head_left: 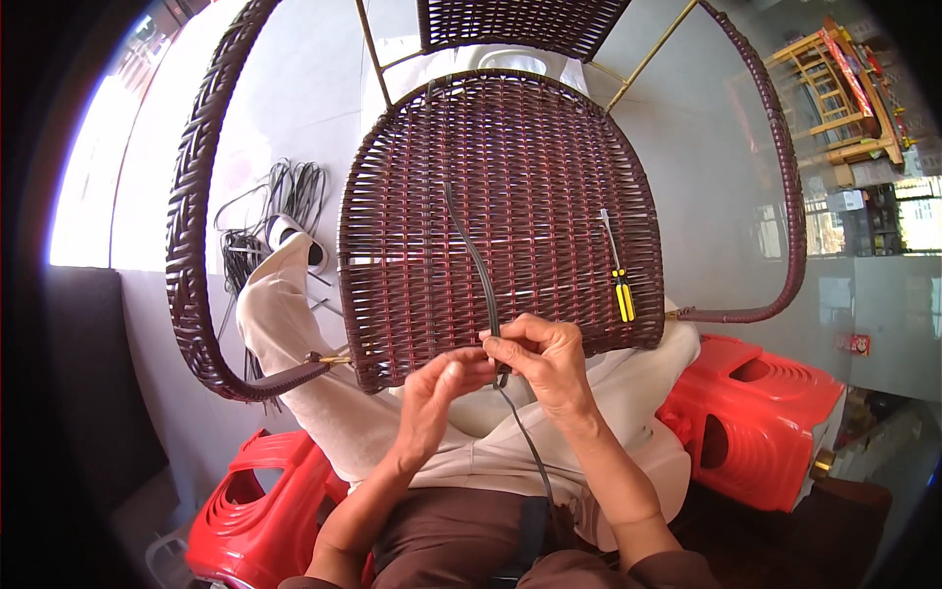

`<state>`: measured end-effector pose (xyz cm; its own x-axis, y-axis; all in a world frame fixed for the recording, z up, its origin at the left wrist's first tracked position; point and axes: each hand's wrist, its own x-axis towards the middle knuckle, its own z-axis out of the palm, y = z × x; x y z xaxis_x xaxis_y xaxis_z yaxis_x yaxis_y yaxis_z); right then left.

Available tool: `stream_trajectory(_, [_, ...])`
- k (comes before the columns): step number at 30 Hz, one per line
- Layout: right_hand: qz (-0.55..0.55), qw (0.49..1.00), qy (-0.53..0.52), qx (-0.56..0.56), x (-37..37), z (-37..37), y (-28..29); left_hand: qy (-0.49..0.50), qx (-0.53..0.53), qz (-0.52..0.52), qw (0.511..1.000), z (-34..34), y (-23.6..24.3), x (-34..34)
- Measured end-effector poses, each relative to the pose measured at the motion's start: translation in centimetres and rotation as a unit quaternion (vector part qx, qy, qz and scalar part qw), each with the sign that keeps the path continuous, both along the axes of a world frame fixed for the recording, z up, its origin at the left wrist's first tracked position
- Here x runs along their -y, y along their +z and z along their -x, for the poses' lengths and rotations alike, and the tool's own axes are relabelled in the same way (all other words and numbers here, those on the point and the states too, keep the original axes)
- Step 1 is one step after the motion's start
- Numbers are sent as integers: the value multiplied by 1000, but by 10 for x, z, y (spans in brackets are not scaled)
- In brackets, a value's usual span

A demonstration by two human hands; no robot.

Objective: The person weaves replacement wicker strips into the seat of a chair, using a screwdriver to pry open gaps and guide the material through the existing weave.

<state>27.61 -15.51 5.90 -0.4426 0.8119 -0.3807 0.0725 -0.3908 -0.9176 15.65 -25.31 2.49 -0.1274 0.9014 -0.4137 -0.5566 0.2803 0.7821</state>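
A dark flat weaving strip [488, 285] is running over the brown wicker chair seat [549, 167] to its near edge, where our right hand [551, 365] is pinching it; we cannot tell whether our left hand [437, 390] is gripping. We are judging the weave nearly complete, this strip's loose end remaining. A yellow-handled screwdriver [622, 288] is lying rightward. We are finding no legible writing.

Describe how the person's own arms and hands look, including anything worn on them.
The left hand and right hand are ungloved, with no ring or watch visible. The left forearm and right forearm are bare. A plain dark brown right sleeve shows at the lower edge; no markings can be made out on it.
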Motion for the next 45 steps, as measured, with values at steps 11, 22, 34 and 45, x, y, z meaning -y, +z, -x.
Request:
stream_trajectory(11, [-103,995,-17,2,-11,18,19,88,-418,-58,903,-6,14,-21])
stream_trajectory(22, [-156,984,-81,-15,-86,26,63,-52,-362,16,931,9,20,-16])
stream_trajectory(34, [-17,985,-168,-18,-79,-10,-12,-125,-5,-17,992,30,29,0])
stream_trajectory(45, [45,992,99,-58,-2,-18,15,-81,-24,-49,995,37,47,-65])
